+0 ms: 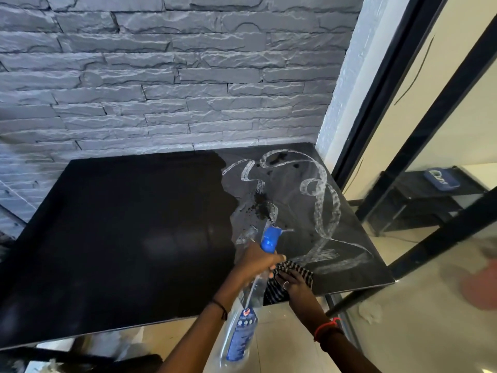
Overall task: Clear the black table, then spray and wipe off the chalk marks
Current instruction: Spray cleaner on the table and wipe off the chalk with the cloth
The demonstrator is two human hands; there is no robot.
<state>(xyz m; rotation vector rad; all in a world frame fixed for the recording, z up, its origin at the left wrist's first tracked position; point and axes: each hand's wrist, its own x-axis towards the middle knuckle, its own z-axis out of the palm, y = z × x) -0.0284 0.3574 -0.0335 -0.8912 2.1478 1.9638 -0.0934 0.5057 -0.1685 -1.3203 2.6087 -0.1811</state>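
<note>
Gripping the spray bottle [269, 239], the left hand [256, 262] partly covers the striped cloth [301, 270].

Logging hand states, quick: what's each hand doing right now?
Left hand: grips the spray bottle.
Right hand: open, pressing on the striped cloth.

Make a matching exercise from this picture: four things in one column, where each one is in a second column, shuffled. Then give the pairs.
Things
1. bottle
2. cloth
3. chalk marks
4. wall

Places
A. behind the table
B. under the right hand, at the table's near edge
C. on the table's right part
D. held in the left hand

Pairs: 1-D, 2-B, 3-C, 4-A
</note>
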